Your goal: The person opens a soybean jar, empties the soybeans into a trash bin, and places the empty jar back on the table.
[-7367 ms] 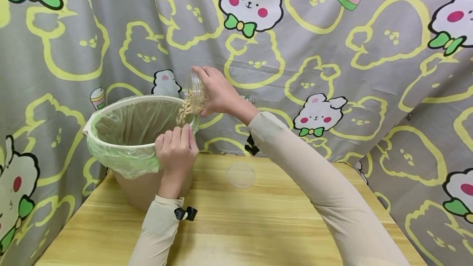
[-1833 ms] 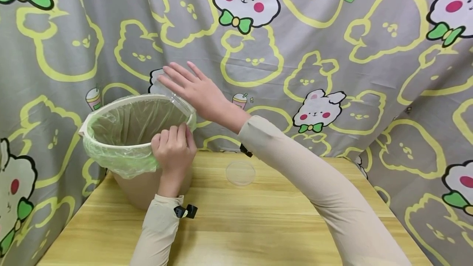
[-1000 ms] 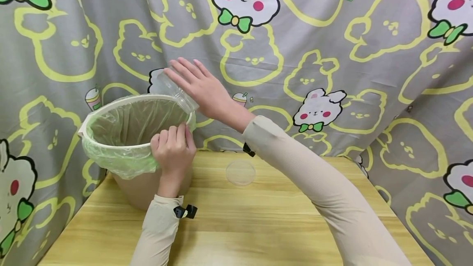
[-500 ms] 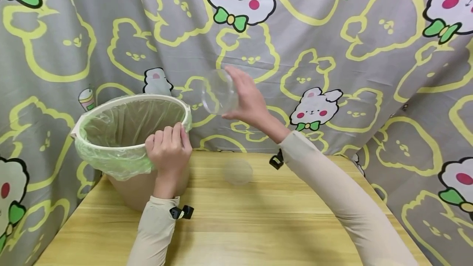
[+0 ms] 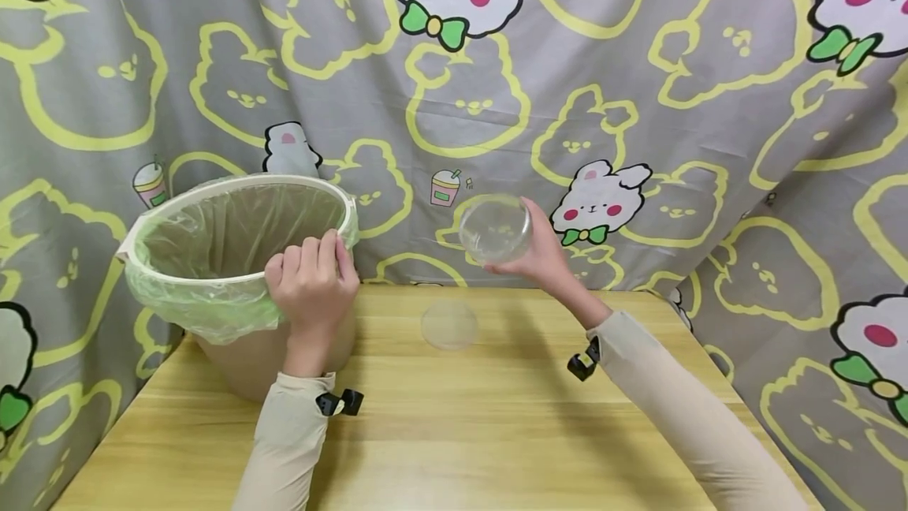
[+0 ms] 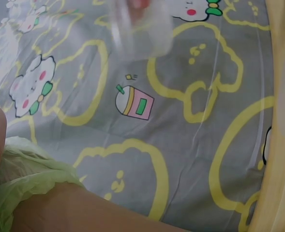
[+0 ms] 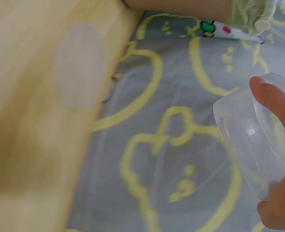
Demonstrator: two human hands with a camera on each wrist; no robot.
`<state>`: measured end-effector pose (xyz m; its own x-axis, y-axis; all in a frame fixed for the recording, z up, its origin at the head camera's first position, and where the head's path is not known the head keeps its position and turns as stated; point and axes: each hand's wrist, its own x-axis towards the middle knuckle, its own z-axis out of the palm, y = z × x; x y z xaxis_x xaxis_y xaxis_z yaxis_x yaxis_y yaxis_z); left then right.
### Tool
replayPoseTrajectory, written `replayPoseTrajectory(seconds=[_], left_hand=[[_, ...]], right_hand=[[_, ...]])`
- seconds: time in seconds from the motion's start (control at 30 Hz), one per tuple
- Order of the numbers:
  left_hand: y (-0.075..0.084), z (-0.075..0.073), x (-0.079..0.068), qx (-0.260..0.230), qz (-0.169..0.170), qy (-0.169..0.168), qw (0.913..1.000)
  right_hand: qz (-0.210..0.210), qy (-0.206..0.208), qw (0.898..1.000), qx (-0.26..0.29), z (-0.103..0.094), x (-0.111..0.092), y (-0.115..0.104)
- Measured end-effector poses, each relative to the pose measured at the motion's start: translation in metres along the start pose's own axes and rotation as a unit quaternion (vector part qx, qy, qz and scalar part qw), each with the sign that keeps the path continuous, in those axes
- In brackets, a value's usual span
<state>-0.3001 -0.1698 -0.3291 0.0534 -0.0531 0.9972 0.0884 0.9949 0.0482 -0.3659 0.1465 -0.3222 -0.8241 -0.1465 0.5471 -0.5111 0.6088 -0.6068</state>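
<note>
I can barely make out the clear lid [image 5: 449, 325]: it lies flat on the wooden table [image 5: 496, 432], a faint round disc, blurred in my right wrist view. My right hand [image 5: 542, 255] grasps the clear round plastic cup [image 5: 495, 228], lifted above the table right of the bin [image 5: 234, 259]. My left hand [image 5: 312, 290] clenches the bin's rim over its crinkled green liner [image 5: 206, 310]; the bin's base is hidden behind that arm.

Long, close-fitting beige sleeves of finely ribbed fabric on both arms, down to the wrists. Small black clip or strap at each cuff, just behind left hand [image 5: 310, 288] and right hand [image 5: 542, 255]. Hands bare, no rings or gloves visible.
</note>
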Motion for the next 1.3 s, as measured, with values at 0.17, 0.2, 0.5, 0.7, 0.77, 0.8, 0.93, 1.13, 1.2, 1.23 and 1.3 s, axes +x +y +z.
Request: replayPoseTrajectory(seconds=[0.17,0.2,0.5,0.7,0.77,0.8,0.93,1.13,1.2,1.23,1.3], left_hand=[[-0.001,0.002,0.001,0.0,0.002,0.005,1.0],[-0.001,0.002,0.001,0.0,0.003,0.006,1.0],[0.0,0.002,0.003,0.003,0.0,0.01,1.0],[-0.001,0.002,0.002,-0.005,-0.004,0.008,0.9999],[0.0,0.002,0.002,-0.004,-0.004,0.007,1.0],[0.0,0.002,0.002,-0.004,-0.004,0.006,1.0],[0.0,0.003,0.002,-0.001,-0.005,0.004,1.0],[0.001,0.003,0.002,-0.006,-0.01,0.003,0.9999],[0.001,0.003,0.002,-0.008,-0.01,0.004,0.9999],[0.001,0.002,0.001,-0.008,-0.01,0.005,0.9999],[0.001,0.002,0.001,-0.006,-0.008,0.004,0.9999]], right_hand=[[0.039,-0.007,0.999,0.018,0.007,-0.023,0.033],[0.047,-0.011,0.999,0.023,0.009,-0.028,0.038],[0.131,-0.054,0.986,0.089,0.027,-0.06,0.074],[0.182,-0.073,0.975,0.106,0.037,-0.074,0.09],[0.19,-0.077,0.973,0.11,0.039,-0.078,0.095],[0.196,-0.077,0.971,0.11,0.04,-0.08,0.097],[0.212,-0.08,0.967,0.117,0.044,-0.085,0.106],[0.222,-0.085,0.963,0.124,0.048,-0.09,0.112],[0.219,-0.083,0.964,0.128,0.05,-0.09,0.114],[0.217,-0.083,0.964,0.13,0.051,-0.091,0.116],[0.215,-0.086,0.963,0.136,0.052,-0.092,0.118]])
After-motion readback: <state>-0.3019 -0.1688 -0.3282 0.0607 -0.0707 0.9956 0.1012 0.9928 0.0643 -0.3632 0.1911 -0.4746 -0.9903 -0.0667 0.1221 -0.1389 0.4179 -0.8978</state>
